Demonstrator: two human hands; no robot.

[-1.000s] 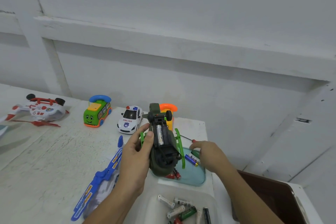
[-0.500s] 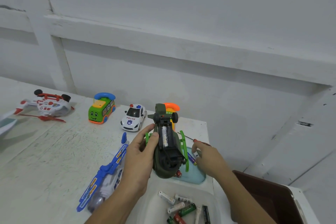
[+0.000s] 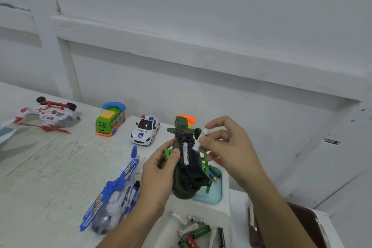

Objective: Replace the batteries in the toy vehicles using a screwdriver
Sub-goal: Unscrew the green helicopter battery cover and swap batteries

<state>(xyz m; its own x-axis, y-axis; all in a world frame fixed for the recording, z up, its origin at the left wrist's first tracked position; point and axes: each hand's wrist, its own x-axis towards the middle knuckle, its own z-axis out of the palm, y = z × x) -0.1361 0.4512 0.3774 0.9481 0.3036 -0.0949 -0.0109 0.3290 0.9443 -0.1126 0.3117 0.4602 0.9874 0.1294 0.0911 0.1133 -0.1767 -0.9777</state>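
Observation:
My left hand point(image 3: 159, 175) grips a dark green toy helicopter point(image 3: 187, 167) belly-up above the table, its battery bay open. One white battery point(image 3: 185, 154) lies in the bay. My right hand point(image 3: 227, 147) pinches a second white battery point(image 3: 200, 140) just right of the bay, near the toy's tail. A light blue tray point(image 3: 216, 193) under the toy holds loose batteries point(image 3: 213, 174). No screwdriver shows.
A white bin point(image 3: 225, 219) at the bottom holds several used batteries point(image 3: 198, 229). On the white table lie a blue-white helicopter point(image 3: 114, 193), a police car point(image 3: 145, 129), a green bus point(image 3: 110, 120) and a red-white helicopter point(image 3: 48, 113). A brown box point(image 3: 302, 225) sits at right.
My right hand has risen from the blue tray with a white battery and brought it beside the helicopter's open bay. The left hand still holds the toy.

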